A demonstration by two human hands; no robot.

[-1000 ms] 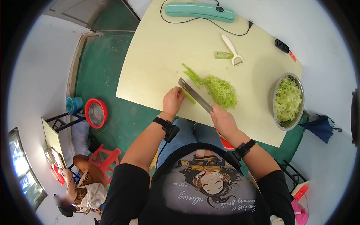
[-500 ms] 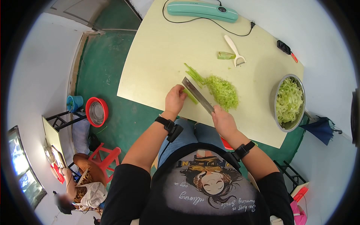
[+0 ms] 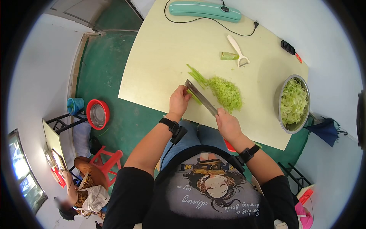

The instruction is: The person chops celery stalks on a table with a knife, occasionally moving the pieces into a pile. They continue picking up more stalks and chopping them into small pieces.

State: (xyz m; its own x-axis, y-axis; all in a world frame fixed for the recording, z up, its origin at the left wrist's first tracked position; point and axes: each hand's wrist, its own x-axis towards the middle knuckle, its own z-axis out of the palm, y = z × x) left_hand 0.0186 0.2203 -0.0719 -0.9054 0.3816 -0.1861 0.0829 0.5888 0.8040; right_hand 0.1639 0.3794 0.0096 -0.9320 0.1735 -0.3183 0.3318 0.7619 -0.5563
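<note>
In the head view, my right hand is wrapped round the handle end of a kitchen knife, its blade slanting up and left across the table. Close to the blade's far end, my left hand has its fingers bent and pressed on a green stalk piece, partly hidden by the fingers and blade. On the other side of the blade lie thin green strips and a heap of finely chopped green vegetable.
On the pale table are a white peeler, a green stalk chunk, a turquoise appliance with its cord and a black-and-red object. A metal bowl holds shredded greens. Another person sits at lower left.
My left hand has shifted very slightly to the right, closer to the blade. The knife and my right hand stay almost where they were.
</note>
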